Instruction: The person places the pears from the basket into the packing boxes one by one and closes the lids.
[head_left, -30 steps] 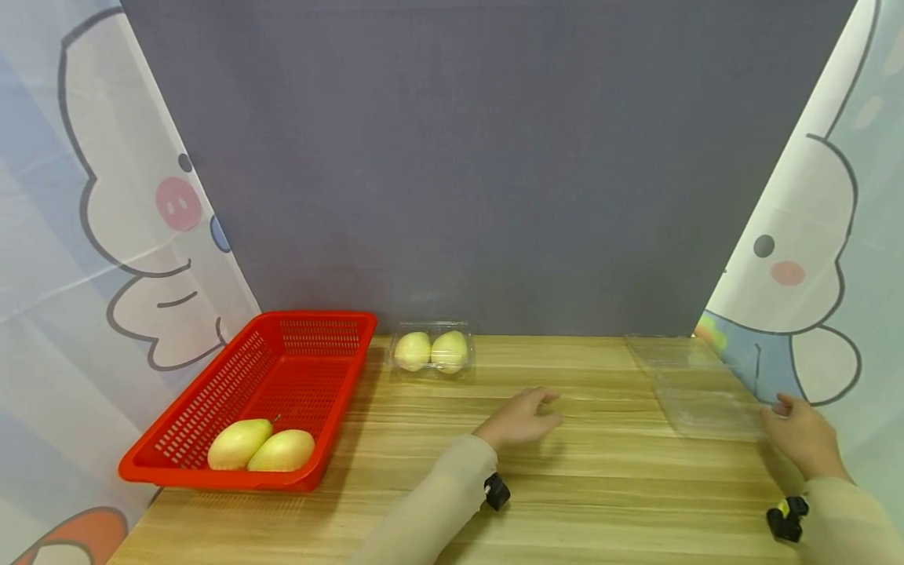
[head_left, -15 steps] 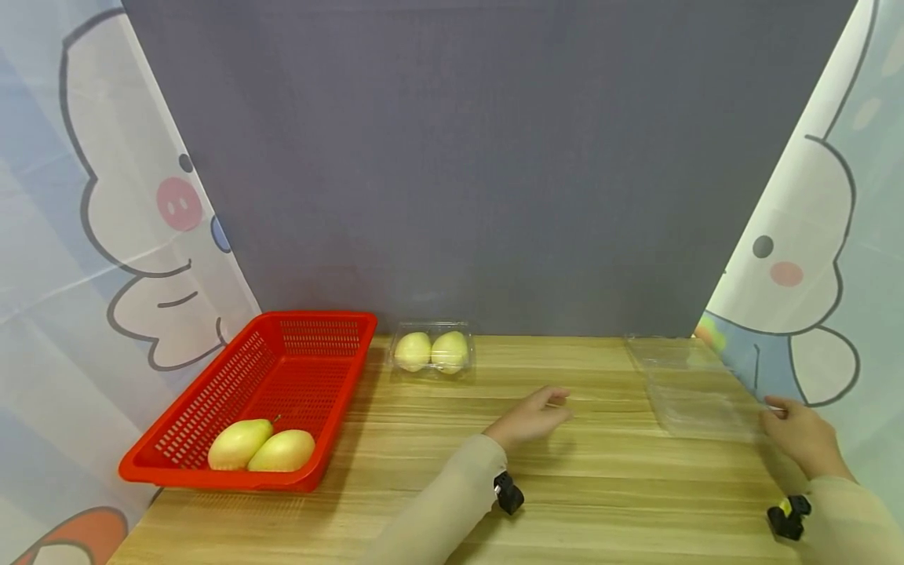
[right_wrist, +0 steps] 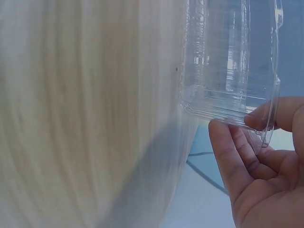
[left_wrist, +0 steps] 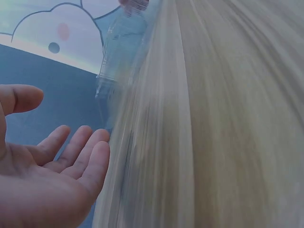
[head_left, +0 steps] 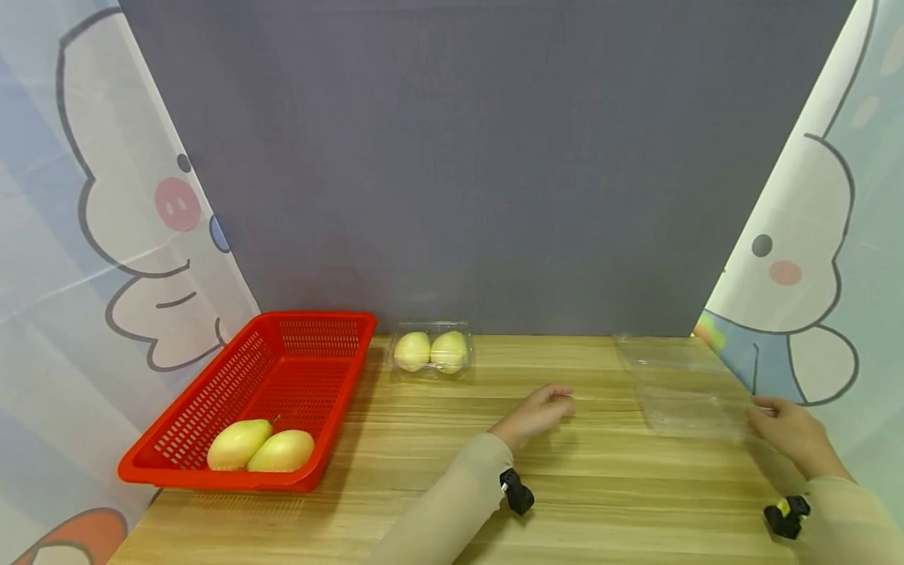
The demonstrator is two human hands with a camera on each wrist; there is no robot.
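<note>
A clear plastic clamshell box (head_left: 688,408) lies unfolded at the right side of the table, with nothing in it. My right hand (head_left: 794,435) pinches its near right rim; in the right wrist view the thumb is over the rim and the fingers (right_wrist: 228,152) are beneath and beside the wall. My left hand (head_left: 533,416) hovers over the middle of the table, left of the box, holding nothing. In the left wrist view its fingers (left_wrist: 95,166) are relaxed and apart from the thumb, and the box (left_wrist: 123,47) stands beyond them.
A red plastic basket (head_left: 346,392) on the left holds two yellow-green pears (head_left: 282,451). Another clear box (head_left: 431,323) with two pears stands at the back, near the grey backdrop (head_left: 452,173). Cartoon-printed curtains (head_left: 784,337) flank the wooden table (head_left: 600,502).
My right hand has drawn the empty clamshell box slightly to the left. My left hand has moved a little to the right, towards the box.
</note>
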